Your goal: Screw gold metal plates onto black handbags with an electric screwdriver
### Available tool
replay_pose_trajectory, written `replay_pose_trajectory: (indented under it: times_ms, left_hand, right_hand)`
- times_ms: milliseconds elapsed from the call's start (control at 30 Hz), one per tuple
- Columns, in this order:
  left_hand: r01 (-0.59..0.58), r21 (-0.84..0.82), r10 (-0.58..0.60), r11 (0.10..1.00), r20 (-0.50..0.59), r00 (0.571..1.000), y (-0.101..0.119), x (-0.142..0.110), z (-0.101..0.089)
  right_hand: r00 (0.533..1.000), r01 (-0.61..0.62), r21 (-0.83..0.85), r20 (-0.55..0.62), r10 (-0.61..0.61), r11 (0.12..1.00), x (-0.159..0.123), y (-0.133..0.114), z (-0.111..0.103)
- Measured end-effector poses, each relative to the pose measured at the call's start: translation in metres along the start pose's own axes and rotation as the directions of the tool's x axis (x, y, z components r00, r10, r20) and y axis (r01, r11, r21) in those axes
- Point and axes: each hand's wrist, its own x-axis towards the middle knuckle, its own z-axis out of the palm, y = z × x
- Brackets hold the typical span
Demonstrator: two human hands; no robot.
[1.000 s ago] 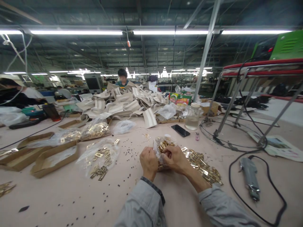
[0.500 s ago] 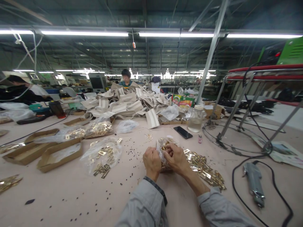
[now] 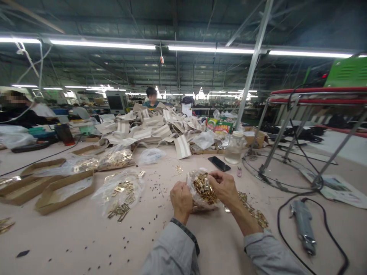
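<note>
In front of me a clear plastic bag (image 3: 197, 201) stands open at the top, full of small gold-coloured metal pieces (image 3: 205, 193). My left hand (image 3: 181, 199) is closed in a fist on the bag's left edge. At the opposite rim, my right hand (image 3: 225, 187) is closed with its fingers bent over the plastic; its fingertips are partly hidden. One larger slotted gold plate (image 3: 207, 184) lies on top of the pieces, close to the right fingers. A pile of gold plates (image 3: 255, 213) spreads on the table, partly behind my right forearm.
Left are an open bag of gold plates (image 3: 120, 191) and cardboard trays (image 3: 67, 193). A phone (image 3: 219, 164) and a jar (image 3: 235, 147) stand beyond my right hand. An electric screwdriver (image 3: 304, 225) with its cord and a metal-legged stool (image 3: 275, 141) are right. Fabric pieces (image 3: 155, 126) heap behind; a co-worker (image 3: 151, 98) sits there.
My right hand has moved from over the bag's mouth to its right rim. The bag's opening is wider, showing the gold pieces inside. The view has shifted slightly.
</note>
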Motion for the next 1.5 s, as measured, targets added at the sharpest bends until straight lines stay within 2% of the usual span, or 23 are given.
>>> replay_pose_trajectory:
  times_ms: [100, 167, 267, 333, 367, 467, 533, 600, 667, 733, 833, 967, 1133, 1200, 1333, 1400, 1500]
  left_hand:
    - [0.001, 0.001, -0.001, 1.000, 0.017, 1.000, 0.001, 0.000, -0.001]
    - [0.003, 0.002, -0.003, 1.000, 0.022, 1.000, 0.002, 0.000, -0.002]
    - [-0.006, 0.000, 0.006, 1.000, 0.020, 1.000, 0.001, 0.001, -0.002]
    - [-0.011, 0.003, 0.011, 1.000, 0.014, 1.000, 0.000, 0.001, -0.001]
    - [-0.012, 0.007, 0.011, 1.000, 0.012, 1.000, -0.001, 0.001, -0.001]
    - [-0.010, 0.016, 0.010, 1.000, 0.009, 1.000, -0.001, 0.001, -0.001]
    - [-0.009, 0.010, 0.009, 1.000, 0.003, 1.000, -0.002, 0.001, 0.000]
    - [-0.007, 0.013, 0.007, 1.000, -0.011, 1.000, -0.002, 0.001, 0.000]
    - [-0.007, 0.018, 0.008, 1.000, -0.018, 1.000, -0.003, 0.001, 0.000]
    - [-0.006, 0.022, 0.007, 1.000, -0.014, 1.000, -0.003, 0.000, 0.000]
    - [-0.002, 0.025, 0.002, 1.000, -0.010, 1.000, -0.003, 0.000, 0.000]
    - [-0.012, 0.015, 0.012, 1.000, -0.006, 1.000, -0.004, 0.000, 0.000]
    - [-0.011, -0.016, 0.011, 1.000, -0.001, 1.000, -0.003, 0.000, 0.001]
    - [-0.004, -0.015, 0.004, 1.000, -0.006, 1.000, -0.003, 0.000, 0.001]
    - [0.013, -0.019, -0.013, 1.000, -0.008, 1.000, -0.001, 0.000, 0.001]
    - [0.020, -0.032, -0.020, 0.999, -0.006, 1.000, 0.000, -0.001, 0.000]
    - [0.015, -0.033, -0.015, 0.999, -0.005, 1.000, 0.003, -0.001, -0.001]
  right_hand:
    - [1.000, -0.005, -0.051, -0.002, 0.005, 0.999, 0.014, 0.001, -0.038]
    - [1.000, -0.011, -0.159, -0.003, 0.010, 0.987, 0.021, 0.003, -0.063]
    - [0.986, -0.002, -0.360, -0.156, -0.058, 0.933, 0.024, 0.003, -0.084]
    - [0.968, 0.016, -0.388, -0.226, -0.112, 0.922, 0.021, 0.001, -0.079]
    - [0.971, 0.038, -0.366, -0.207, -0.121, 0.930, 0.018, -0.001, -0.071]
    - [0.989, 0.147, -0.297, 0.016, -0.149, 0.943, 0.005, -0.005, -0.033]
    - [0.969, 0.232, -0.314, 0.161, -0.189, 0.921, -0.004, -0.005, -0.007]
    - [0.946, 0.282, -0.335, 0.253, -0.203, 0.899, -0.011, -0.003, 0.013]
    - [0.935, 0.276, -0.322, 0.310, -0.175, 0.906, -0.015, 0.000, 0.024]
    - [0.926, 0.247, -0.297, 0.352, -0.135, 0.922, -0.016, 0.003, 0.027]
    - [0.929, 0.226, -0.330, 0.357, -0.100, 0.917, -0.016, 0.007, 0.025]
    - [0.943, 0.229, -0.420, 0.321, -0.093, 0.878, -0.017, 0.005, 0.023]
    - [0.976, 0.102, -0.377, 0.217, -0.019, 0.920, -0.014, -0.004, 0.018]
    - [0.985, 0.087, -0.344, 0.173, -0.028, 0.935, -0.012, -0.005, 0.015]
    - [0.990, 0.050, -0.182, 0.139, -0.025, 0.982, -0.007, 0.003, 0.014]
    - [0.985, -0.055, -0.033, 0.160, 0.060, 0.998, -0.006, 0.009, 0.017]
    - [0.962, -0.217, 0.141, 0.200, 0.187, 0.966, -0.003, 0.013, 0.017]
